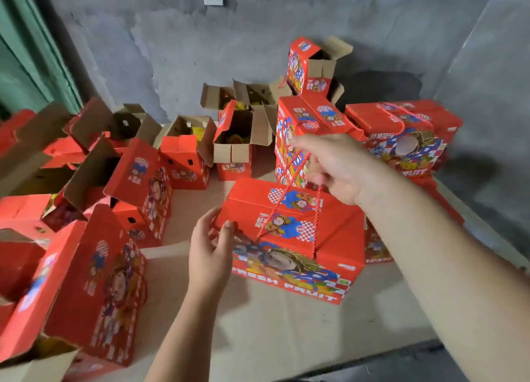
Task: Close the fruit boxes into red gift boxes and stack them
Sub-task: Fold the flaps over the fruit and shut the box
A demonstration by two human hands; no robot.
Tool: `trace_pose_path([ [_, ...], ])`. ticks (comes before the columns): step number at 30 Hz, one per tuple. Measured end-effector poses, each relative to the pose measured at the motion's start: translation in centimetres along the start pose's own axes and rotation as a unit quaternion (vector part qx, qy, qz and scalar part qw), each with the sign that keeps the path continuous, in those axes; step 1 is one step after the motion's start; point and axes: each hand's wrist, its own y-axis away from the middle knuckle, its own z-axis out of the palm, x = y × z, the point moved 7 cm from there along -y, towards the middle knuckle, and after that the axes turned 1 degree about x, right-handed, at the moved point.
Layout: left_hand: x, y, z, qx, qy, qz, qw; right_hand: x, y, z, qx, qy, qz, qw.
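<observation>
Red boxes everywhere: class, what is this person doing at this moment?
A person is packing printed red cardboard gift boxes. The right hand grips the red rope handle of a closed box marked FRESH FRUIT, while the left hand holds that box's left end. Behind it, another closed box rests on the pile beside an upright one. Many open boxes with raised brown flaps wait on the left.
</observation>
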Motion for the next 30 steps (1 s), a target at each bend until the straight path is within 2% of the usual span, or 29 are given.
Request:
trace_pose_path([
  [3, 0.1, 0.8, -0.2, 0.001, 0.058, 0.012, 0.998, -1.2, -1.1, -1.5, 0.044, -0.149, -0.016, 0.988],
  [5, 0.2, 0.8, 0.5, -0.030, 0.069, 0.005, 0.997, -0.3, -0.8, -1.6, 0.050, -0.167, -0.013, 0.985],
  [9, -1.3, 1.8, 2.8, -0.061, 0.099, -0.058, 0.992, 2.2, 0.8, -1.5, 0.019, -0.020, 0.005, 1.000],
  [14, 0.4, 1.8, 5.0, -0.065, 0.122, -0.045, 0.989, 0.5, -0.1, -4.4, 0.097, -0.100, -0.014, 0.990],
  [19, -1.7, 3.5, 7.7, -0.098, 0.110, -0.115, 0.982, 4.2, 0.9, -5.4, 0.033, 0.016, 0.016, 0.999],
  [22, -1.3, 5.0, 9.6, -0.178, 0.106, -0.065, 0.976, 5.3, 0.9, -9.8, 0.093, -0.018, 0.036, 0.995],
  [25, 1.4, 4.9, 12.3, -0.242, 0.072, 0.007, 0.968, 3.6, 0.4, -13.8, 0.145, -0.061, 0.013, 0.987],
  [27, 3.9, 4.8, 14.5, -0.254, 0.061, 0.043, 0.964, 1.2, 0.0, -16.3, 0.162, -0.043, -0.012, 0.986],
  [30, 7.2, 5.3, 18.1, -0.228, 0.032, 0.085, 0.970, -2.9, -0.8, -20.0, 0.172, -0.041, -0.062, 0.982],
])
